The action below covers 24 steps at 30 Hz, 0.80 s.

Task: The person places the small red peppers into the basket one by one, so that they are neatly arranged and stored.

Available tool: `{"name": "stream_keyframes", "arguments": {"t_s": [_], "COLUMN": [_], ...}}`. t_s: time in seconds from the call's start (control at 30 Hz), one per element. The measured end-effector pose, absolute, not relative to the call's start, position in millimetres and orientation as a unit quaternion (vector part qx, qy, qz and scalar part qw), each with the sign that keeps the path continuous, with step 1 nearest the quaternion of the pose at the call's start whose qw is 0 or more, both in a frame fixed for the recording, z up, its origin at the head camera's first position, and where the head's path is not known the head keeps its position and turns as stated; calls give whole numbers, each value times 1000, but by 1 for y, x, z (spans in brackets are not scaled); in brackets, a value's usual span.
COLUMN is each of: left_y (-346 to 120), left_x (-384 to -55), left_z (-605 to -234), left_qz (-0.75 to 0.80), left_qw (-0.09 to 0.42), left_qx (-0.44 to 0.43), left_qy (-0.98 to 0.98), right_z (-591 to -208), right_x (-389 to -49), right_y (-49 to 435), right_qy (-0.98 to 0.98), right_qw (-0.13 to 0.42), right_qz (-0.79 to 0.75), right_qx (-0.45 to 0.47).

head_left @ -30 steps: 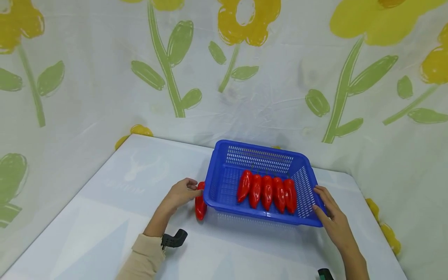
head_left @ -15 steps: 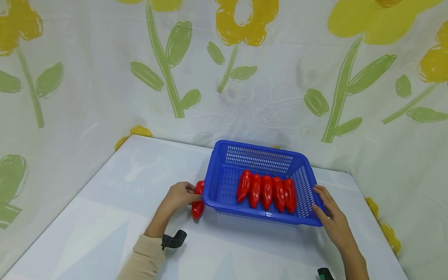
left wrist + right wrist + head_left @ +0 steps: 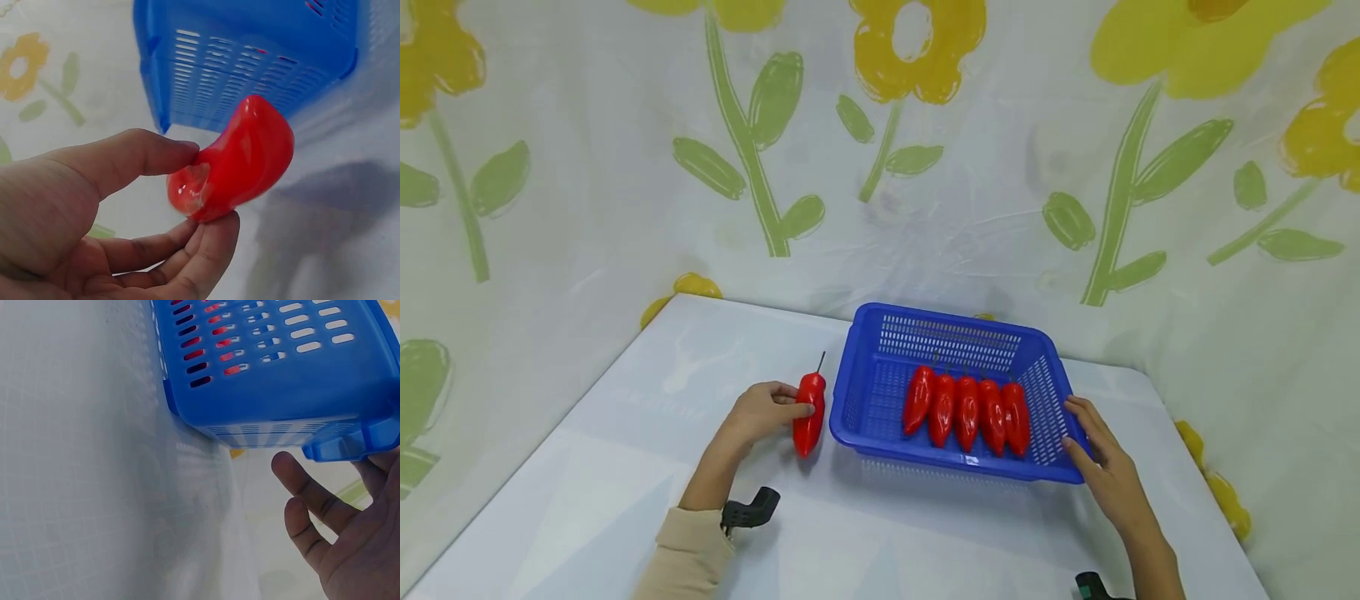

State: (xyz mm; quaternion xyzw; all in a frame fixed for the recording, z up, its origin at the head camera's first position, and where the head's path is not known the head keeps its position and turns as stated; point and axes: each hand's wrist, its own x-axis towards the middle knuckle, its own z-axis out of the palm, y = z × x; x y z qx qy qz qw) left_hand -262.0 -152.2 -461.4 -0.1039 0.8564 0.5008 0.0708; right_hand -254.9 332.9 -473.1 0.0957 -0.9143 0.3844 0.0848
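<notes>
My left hand (image 3: 765,414) pinches a red chili pepper (image 3: 809,417) between thumb and fingers, just left of the blue basket. Its thin dark stem points up and away. The left wrist view shows the glossy pepper (image 3: 253,159) close up, with the thumb on one side and fingertips beneath. The blue plastic basket (image 3: 917,457) stands at the table's back, a row of several red chili peppers (image 3: 967,412) inside. At its right end my right hand (image 3: 1108,471) holds the rim, thumb over the edge. Two fingers (image 3: 312,494) reach out loosely below the rim in the right wrist view.
A white table (image 3: 880,542) with pale blue printed shapes lies under everything. Behind it hangs a white curtain (image 3: 985,208) with yellow flowers and green leaves. Black wrist devices (image 3: 752,507) sit by both forearms.
My left hand has drawn the pepper leftward, out from beside the basket's left rim, so its stem now shows. The right hand stays at the basket's right end.
</notes>
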Motion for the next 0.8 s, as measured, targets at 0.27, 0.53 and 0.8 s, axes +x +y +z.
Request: {"name": "stream_keyframes", "arguments": {"t_s": [0.27, 0.53, 0.8], "left_y": [-158, -162, -145], "left_x": [-256, -261, -274], "left_z": [-443, -420, -397], "left_qz": [551, 592, 581], "left_qw": [74, 77, 84], "left_qx": [-76, -37, -5], "left_qy": [828, 801, 809], "right_z": [-473, -471, -472], "right_x": [-254, -254, -253], "right_y": [332, 332, 333], "right_qy": [-916, -916, -916], "right_qw": [83, 85, 81], "right_qz": [382, 381, 381], "right_qx": [93, 94, 94]}}
